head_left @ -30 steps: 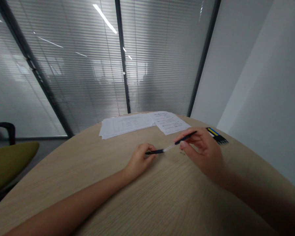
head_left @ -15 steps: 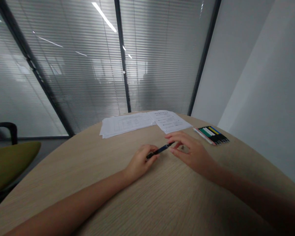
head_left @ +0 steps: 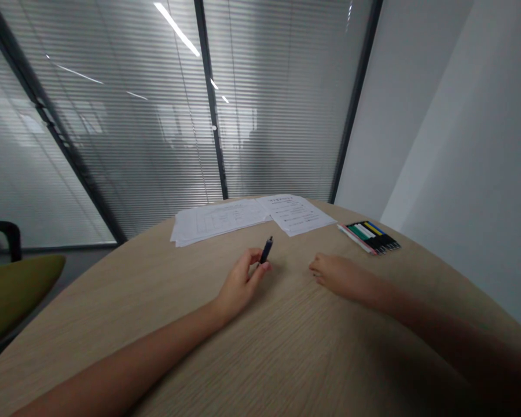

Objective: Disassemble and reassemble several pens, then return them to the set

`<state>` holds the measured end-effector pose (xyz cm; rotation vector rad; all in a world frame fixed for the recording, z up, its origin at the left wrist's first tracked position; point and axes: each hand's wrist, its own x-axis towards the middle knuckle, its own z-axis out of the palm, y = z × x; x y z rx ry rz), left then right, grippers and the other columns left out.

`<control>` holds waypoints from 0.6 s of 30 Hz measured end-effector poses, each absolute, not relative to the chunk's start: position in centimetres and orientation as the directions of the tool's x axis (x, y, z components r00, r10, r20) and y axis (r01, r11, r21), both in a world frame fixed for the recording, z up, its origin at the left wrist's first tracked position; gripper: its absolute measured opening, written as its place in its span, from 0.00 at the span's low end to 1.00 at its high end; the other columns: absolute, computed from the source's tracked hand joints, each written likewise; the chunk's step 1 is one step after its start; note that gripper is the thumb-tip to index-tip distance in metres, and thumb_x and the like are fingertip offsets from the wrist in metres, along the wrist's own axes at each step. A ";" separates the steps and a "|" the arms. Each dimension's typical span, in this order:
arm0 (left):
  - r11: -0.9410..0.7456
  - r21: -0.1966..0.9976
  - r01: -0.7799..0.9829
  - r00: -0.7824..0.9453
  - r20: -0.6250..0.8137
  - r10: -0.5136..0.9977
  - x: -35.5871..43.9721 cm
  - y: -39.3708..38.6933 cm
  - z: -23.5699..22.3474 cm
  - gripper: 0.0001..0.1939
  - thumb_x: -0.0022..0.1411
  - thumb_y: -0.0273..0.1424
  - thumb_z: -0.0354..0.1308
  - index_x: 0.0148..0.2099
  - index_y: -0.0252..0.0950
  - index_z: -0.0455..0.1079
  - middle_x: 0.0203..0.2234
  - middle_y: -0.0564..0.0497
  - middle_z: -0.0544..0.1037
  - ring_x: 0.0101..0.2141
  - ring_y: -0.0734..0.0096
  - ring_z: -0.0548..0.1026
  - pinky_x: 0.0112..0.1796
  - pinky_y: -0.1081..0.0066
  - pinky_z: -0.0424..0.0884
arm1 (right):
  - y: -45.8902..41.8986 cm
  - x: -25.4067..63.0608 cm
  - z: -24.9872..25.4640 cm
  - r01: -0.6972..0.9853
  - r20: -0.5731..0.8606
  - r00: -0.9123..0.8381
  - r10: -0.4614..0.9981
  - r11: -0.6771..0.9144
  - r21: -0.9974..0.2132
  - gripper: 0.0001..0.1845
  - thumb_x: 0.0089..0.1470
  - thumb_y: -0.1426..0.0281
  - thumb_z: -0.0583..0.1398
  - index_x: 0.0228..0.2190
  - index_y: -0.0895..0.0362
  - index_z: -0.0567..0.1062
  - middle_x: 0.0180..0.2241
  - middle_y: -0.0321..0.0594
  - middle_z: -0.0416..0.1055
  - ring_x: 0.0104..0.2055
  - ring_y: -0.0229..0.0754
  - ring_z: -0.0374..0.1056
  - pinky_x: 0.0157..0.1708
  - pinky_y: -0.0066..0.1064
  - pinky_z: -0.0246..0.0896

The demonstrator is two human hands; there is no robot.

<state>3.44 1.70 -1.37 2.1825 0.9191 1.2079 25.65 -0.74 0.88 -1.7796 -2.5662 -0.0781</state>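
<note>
My left hand [head_left: 241,284] is closed on a dark pen [head_left: 266,250], pinched between thumb and fingers. The pen points up and slightly right, its lower end hidden in my grip. To the right, apart from the pen, my right hand [head_left: 334,273] is low over the table with its fingers curled in and pressed together. Whatever those fingers hold, if anything, is hidden.
Printed sheets of paper [head_left: 221,220] lie at the table's [head_left: 191,347] far edge. A row of several pens [head_left: 369,237], black, green, white, yellow and blue, lies to the right. A green chair [head_left: 17,284] stands at the left, and blinds hang behind glass.
The pen has swung from lying slanted between my hands to pointing upward in my left hand. My right hand has drawn away from its tip and its fingers have closed.
</note>
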 end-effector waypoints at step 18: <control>-0.846 0.346 0.406 0.549 0.648 0.528 3.4 1.2 -1.2 0.03 0.57 0.27 0.48 0.36 0.35 0.61 0.29 0.49 0.70 0.32 0.68 0.67 0.34 0.68 0.64 | -2.8 24.0 5.2 0.717 0.509 -0.277 0.815 0.528 -0.455 0.06 0.46 0.75 0.55 0.26 0.57 0.73 0.28 0.37 0.71 0.27 0.34 0.64 0.27 0.25 0.59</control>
